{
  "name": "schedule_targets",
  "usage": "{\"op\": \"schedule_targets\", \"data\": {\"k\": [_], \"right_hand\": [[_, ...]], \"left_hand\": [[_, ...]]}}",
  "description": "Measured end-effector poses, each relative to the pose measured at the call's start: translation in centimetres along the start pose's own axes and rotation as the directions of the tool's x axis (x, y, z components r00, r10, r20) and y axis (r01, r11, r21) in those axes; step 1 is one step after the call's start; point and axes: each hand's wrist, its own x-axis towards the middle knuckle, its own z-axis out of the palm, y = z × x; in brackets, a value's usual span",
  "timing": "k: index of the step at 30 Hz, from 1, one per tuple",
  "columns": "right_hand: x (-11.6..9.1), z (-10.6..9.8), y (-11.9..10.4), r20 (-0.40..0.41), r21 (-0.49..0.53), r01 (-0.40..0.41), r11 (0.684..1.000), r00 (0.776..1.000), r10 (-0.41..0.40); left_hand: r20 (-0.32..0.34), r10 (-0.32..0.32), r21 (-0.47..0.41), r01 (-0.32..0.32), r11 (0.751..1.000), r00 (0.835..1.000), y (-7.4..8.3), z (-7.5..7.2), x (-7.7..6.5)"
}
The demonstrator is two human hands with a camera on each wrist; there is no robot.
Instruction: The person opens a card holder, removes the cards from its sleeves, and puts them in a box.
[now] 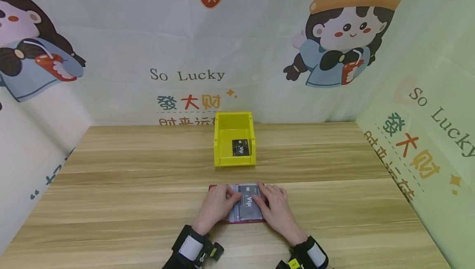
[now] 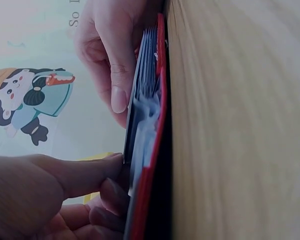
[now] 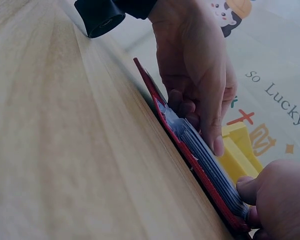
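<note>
A red-covered card holder (image 1: 245,222) with a stack of clear sleeves lies opened on the table. On top of the stack is a dark VIP card (image 1: 249,208), greyed as if under clear plastic. My left hand (image 1: 216,204) pinches at the card's left edge, thumb above and fingers curled below; whether it also grips the sleeve I cannot tell. From the other side, my right hand (image 1: 276,206) holds the holder's right edge, its thumb lying over the card. In the right wrist view the sleeves (image 3: 205,155) appear edge-on, the right fingers partly hidden behind them.
Behind the holder stands a yellow bin (image 1: 235,162) with another black VIP card (image 1: 240,148) in it. The wooden table (image 1: 130,178) meets a printed cloth backdrop (image 1: 259,54) at the back and sides. Both wrists wear black camera straps (image 1: 191,247).
</note>
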Motion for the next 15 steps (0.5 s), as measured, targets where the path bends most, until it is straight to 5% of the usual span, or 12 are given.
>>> {"op": "schedule_targets", "data": {"k": [15], "right_hand": [[-0.06, 0.05, 0.19, -0.022, -0.012, 0.041, 0.999, 0.999, -0.041]], "left_hand": [[0.035, 0.000, -0.022, 0.000, 1.000, 0.999, -0.16, -0.41, 0.03]]}}
